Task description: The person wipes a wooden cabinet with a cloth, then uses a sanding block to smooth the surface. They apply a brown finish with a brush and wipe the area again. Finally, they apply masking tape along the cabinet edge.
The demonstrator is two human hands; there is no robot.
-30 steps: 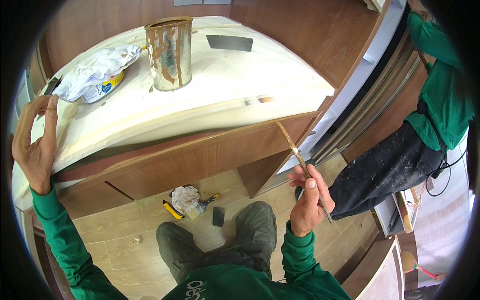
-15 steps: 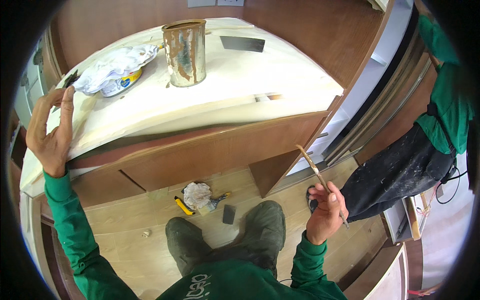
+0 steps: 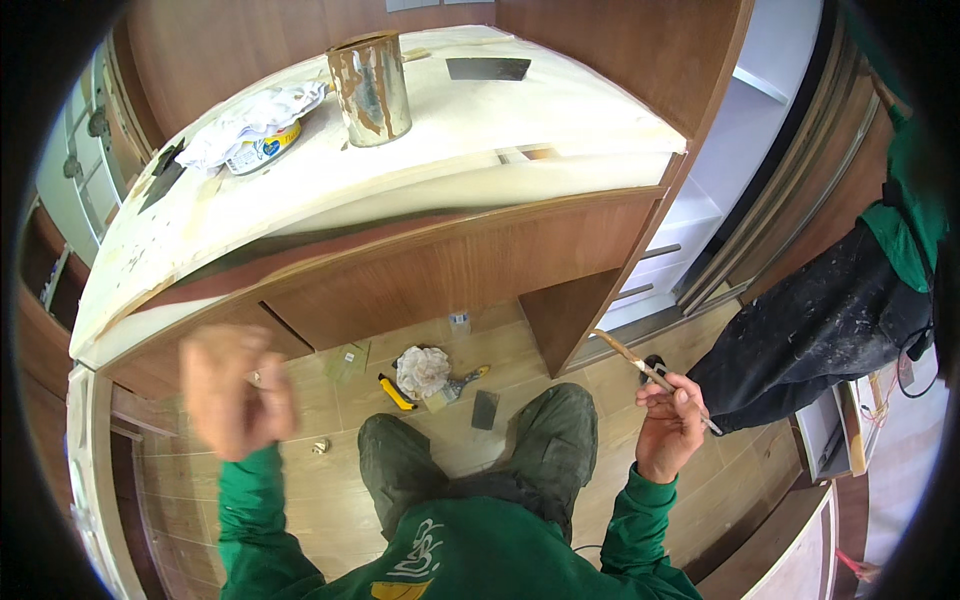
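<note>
A slim artist's paintbrush [image 3: 630,356] with a brown-stained tip is held between the fingers of my right hand [image 3: 672,425], tip pointing up and left. My left hand [image 3: 238,392] hangs in the air in front of the desk's left part, its fingers smeared by motion; I see no object in it. On the pale-covered desktop [image 3: 440,150] stands an open metal paint can [image 3: 372,95] with brown drips. Left of it, a crumpled white cloth [image 3: 252,122] lies over a small yellow and white tin [image 3: 265,150]. A dark flat plate [image 3: 488,69] lies at the back.
Between the desk and my knees, the floor holds a crumpled rag [image 3: 423,371], a yellow utility knife [image 3: 397,393], a flat paintbrush [image 3: 465,382] and a dark plate [image 3: 485,410]. Another person [image 3: 810,310] stands at the right, near white shelving [image 3: 690,220].
My left hand has come away from the desk's left edge, down and toward my body. My right hand keeps hold of the artist's paintbrush. The view has shifted slightly.
</note>
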